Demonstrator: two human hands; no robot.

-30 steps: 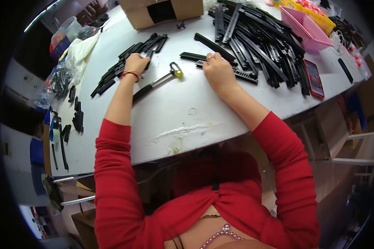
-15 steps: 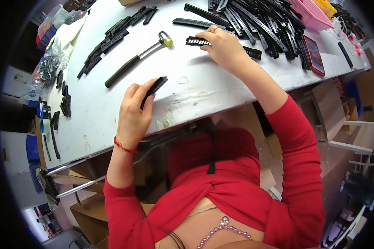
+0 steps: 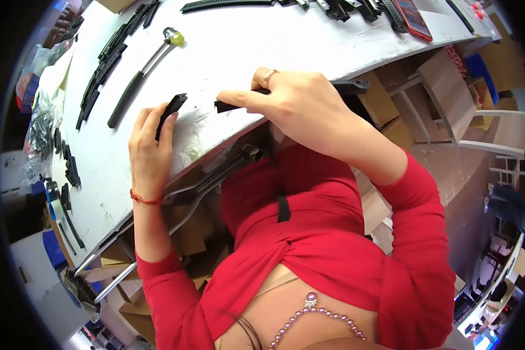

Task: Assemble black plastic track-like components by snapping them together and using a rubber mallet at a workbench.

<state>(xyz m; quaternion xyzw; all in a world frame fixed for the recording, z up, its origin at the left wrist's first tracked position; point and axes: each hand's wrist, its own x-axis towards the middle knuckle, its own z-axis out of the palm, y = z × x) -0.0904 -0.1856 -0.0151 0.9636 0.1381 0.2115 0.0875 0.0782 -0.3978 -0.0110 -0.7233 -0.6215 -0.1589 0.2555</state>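
Note:
Over the table's front edge, my right hand (image 3: 309, 108) is closed on a long black plastic strip (image 3: 351, 87). One end pokes out past the fingertips and the other past the back of the hand; the middle is hidden. To its left, my left hand (image 3: 147, 146) pinches a short black plastic piece (image 3: 172, 109) between thumb and fingers, tilted up off the white tabletop. The two pieces point toward each other with a gap between. Beyond my left hand lies a mallet (image 3: 135, 87) with a black grip and a yellowish tip.
A row of black strips (image 3: 106, 70) lies at the far left, and more strips (image 3: 332, 8) are heaped along the far side. A red-edged phone (image 3: 413, 20) rests at the far right. Clear plastic bags (image 3: 39, 125) hang by the left edge. A pale wooden chair (image 3: 446, 87) stands right of the table.
My right hand has brought the long strip from beside the heap toward me, over the table's front edge. My left hand still holds its short piece. The view has shifted.

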